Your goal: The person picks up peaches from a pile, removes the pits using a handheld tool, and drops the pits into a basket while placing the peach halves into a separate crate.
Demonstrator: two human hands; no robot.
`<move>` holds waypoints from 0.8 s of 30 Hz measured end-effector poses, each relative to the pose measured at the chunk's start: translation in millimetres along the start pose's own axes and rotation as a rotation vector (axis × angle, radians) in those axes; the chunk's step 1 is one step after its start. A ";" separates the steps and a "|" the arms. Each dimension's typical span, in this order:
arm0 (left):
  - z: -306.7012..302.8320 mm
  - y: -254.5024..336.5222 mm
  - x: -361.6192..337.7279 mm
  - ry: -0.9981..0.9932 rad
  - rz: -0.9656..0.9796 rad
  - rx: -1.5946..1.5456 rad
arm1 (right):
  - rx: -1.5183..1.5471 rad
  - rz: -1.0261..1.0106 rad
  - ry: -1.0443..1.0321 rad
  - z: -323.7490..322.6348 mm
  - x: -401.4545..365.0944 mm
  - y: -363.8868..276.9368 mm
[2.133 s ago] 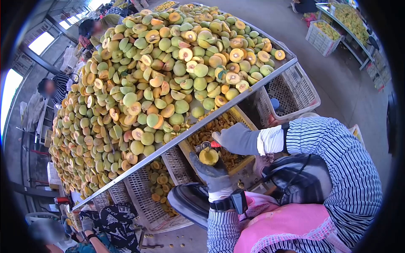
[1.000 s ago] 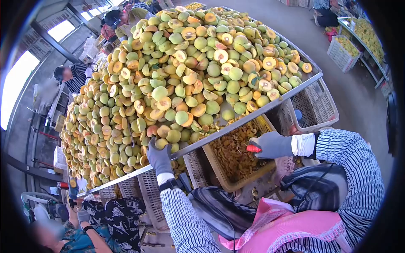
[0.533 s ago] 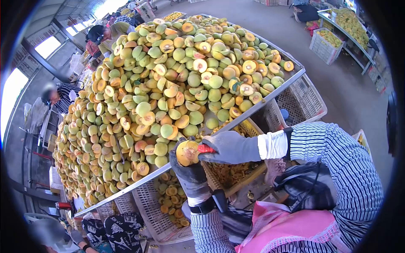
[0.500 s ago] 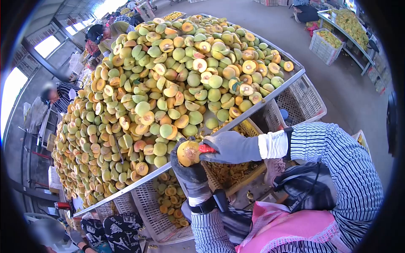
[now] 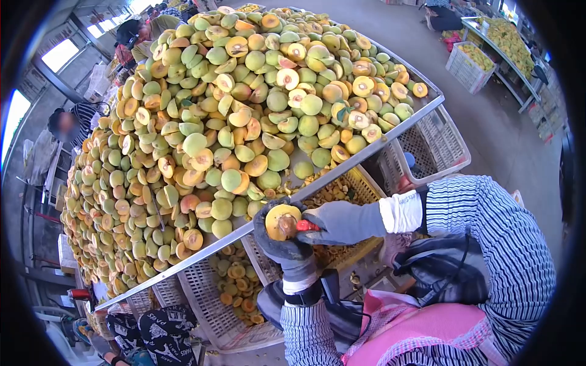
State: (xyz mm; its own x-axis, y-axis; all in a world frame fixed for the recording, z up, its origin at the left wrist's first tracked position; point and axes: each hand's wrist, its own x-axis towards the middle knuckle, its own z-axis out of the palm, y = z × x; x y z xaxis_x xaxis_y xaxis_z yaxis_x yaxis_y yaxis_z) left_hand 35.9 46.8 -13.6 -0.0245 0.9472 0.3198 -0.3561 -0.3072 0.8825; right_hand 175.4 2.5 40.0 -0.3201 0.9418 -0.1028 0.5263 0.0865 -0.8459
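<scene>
My left hand [image 5: 288,251], in a dark-coated grey glove, is wrapped round a halved yellow peach [image 5: 281,218], cut face up with the brown pit area showing. My right hand [image 5: 345,222], also gloved in grey, grips a small tool with a red handle [image 5: 307,226] against the right side of that peach half. The tool's working end is hidden at the fruit. Both hands are just in front of the metal edge of a table [image 5: 210,257] heaped with green and yellow peach halves [image 5: 244,122].
Below the table edge stand a white crate of peach halves [image 5: 204,293], a yellow crate [image 5: 373,190] with fruit scraps and a white crate [image 5: 455,152] at right. Co-workers sit along the left side; a person's patterned trousers [image 5: 165,332] show at lower left.
The view has shifted a little, so the heap sits further left and higher. The peach half has tilted in my left hand, its brown centre now nearer the red-handled tool.
</scene>
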 end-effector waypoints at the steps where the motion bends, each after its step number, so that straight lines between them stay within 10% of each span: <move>1: -3.7 9.9 4.7 -0.144 0.023 0.158 | -0.084 0.026 -0.031 -1.3 1.1 4.0; 3: -16.3 1.9 6.7 -0.172 -0.022 0.150 | -0.165 0.055 -0.063 -4.5 -0.3 9.7; 8: -5.1 1.8 2.4 -0.131 0.093 0.127 | 0.857 0.537 -0.574 -19.4 -8.3 2.0; 14: -24.5 11.2 19.8 -0.409 0.236 0.709 | 0.718 0.498 -0.579 -14.0 -3.4 10.6; 16: -19.6 16.1 13.5 -0.398 0.230 0.421 | 1.392 0.547 -1.041 -1.9 -5.1 23.5; 17: -17.0 10.6 13.0 -0.347 0.207 0.301 | 1.458 0.595 -0.917 -3.1 -10.8 13.7; 20: -14.5 8.6 5.3 -0.218 0.018 0.270 | 1.104 0.493 -0.696 5.1 -3.7 25.8; 21: -16.3 5.4 5.6 -0.090 -0.485 -0.286 | 0.788 0.357 -0.589 -12.2 -1.0 2.4; 24: -8.4 -8.7 -9.0 -0.063 -0.165 -0.031 | 0.381 0.299 -0.524 -13.9 4.6 11.6</move>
State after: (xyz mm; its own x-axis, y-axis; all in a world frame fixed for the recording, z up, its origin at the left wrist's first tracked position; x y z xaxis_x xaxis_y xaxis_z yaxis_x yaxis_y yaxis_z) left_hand 31.4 41.7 -27.1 0.0947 0.9765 0.1937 -0.3790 -0.1445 0.9140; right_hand 190.9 12.4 36.9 -0.5921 0.6189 -0.5161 0.3696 -0.3606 -0.8564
